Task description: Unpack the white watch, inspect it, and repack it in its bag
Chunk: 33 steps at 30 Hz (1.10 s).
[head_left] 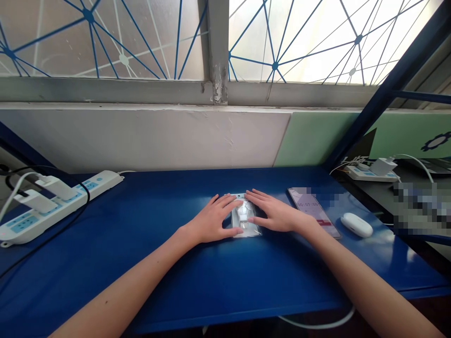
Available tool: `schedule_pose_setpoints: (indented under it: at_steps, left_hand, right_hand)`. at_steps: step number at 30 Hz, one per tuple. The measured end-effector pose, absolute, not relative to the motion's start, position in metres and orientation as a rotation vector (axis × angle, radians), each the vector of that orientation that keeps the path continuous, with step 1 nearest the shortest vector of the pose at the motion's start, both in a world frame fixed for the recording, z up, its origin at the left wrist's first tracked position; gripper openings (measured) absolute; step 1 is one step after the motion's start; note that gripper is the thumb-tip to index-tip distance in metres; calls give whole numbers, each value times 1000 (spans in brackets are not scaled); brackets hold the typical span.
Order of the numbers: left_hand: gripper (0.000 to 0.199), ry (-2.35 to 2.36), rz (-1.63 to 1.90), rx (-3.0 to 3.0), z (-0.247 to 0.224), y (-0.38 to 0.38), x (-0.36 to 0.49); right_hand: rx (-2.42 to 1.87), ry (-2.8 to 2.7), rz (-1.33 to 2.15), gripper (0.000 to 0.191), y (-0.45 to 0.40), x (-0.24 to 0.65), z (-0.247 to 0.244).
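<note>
With left hand (211, 222) and right hand (280, 214) open, apart, over both sides of clear packet (246, 230), flat on blue table (246, 281). Looks light, slippery, maybe bendy; best pinched by side edges.

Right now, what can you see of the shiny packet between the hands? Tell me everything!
The packet looks like clear, shiny plastic, roughly rectangular, with a pale strip along its far end. Something whitish is inside, too unclear to name. It lies flat on the blue table. The left hand and right hand cover parts of its sides, seemingly touching it.
</note>
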<state>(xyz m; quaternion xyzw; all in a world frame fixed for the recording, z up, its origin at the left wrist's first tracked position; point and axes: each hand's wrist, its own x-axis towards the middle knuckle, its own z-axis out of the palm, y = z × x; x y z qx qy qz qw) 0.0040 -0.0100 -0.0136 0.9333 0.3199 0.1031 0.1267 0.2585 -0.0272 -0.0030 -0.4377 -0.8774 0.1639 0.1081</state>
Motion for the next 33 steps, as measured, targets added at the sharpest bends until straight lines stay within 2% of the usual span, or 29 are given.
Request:
schedule_pose_setpoints:
  at_steps: [4,7,12,17,33]
  left_hand:
    - [78,955,311,2713,-15,-8,3]
    - [83,972,303,2705,-17,-7,3]
    - [86,983,271,2701,-17,-4,-1]
    - [98,959,259,2731,-16,-4,-2]
    - [102,1006,270,2698,-20,-6,-2]
  right_hand:
    - [-1292,-2594,479,97,-29,261,-2]
    - [-1319,-2601,520,104,-30,259,-1]
    - [-1394,-2622,542,105,-30,255,2]
    - [-1380,-2593,556,108,-30,255,1]
    - [-1441,-2562,536,108,-30,261,6]
